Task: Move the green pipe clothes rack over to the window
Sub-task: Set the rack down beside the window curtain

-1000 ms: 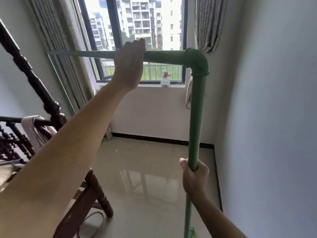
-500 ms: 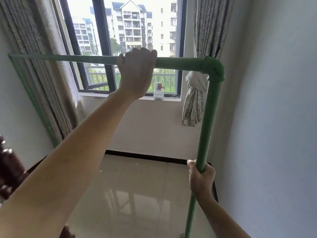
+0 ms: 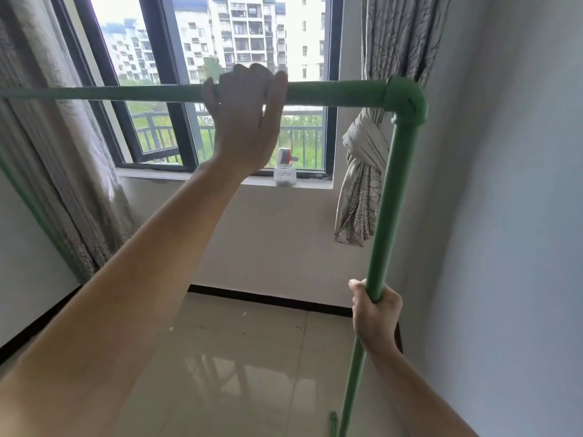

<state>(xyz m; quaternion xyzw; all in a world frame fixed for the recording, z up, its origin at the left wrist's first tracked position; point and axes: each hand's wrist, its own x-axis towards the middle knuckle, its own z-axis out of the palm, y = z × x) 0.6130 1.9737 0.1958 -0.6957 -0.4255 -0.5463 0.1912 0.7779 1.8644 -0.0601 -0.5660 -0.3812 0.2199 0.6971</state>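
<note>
Window (image 3: 239, 74): larger in frame than 0.5 s ago, sill lower; dark wooden banister seen 1.0 s ago at 9 o'clock is gone from view. Fills 11–1 o'clock.

Green pipe clothes rack (image 3: 391, 190): held up in front of window, nearer to it than before. Top bar runs horiz. from 9 o'clock edge to elbow joint at 2 o'clock; right upright drops from elbow to 5 o'clock, tilted slightly. Left upright faint along 8–9 o'clock edge, blurred. Small green foot piece at 6 o'clock by the upright base.

Curtains: left curtain (image 3: 63, 146) hanging loose at 9–10 o'clock; right curtain (image 3: 366, 171) tied in a knot at 2–3 o'clock, behind the upright.

Floor (image 3: 239, 357): glossy tile, 6 o'clock.

Left hand (image 3: 246, 118): arm extended fwd & up, back of hand to camera, grip closed over top bar approx. mid-span, fingers hooked over it. Same hold as earlier frames.

Right hand (image 3: 375, 313): forearm rising from 5 o'clock, grip closed round right upright at lower-mid height, thumb up.

Jar (image 3: 285, 171): clear, red/white top, on sill at 12 o'clock, right of left wrist.
</note>
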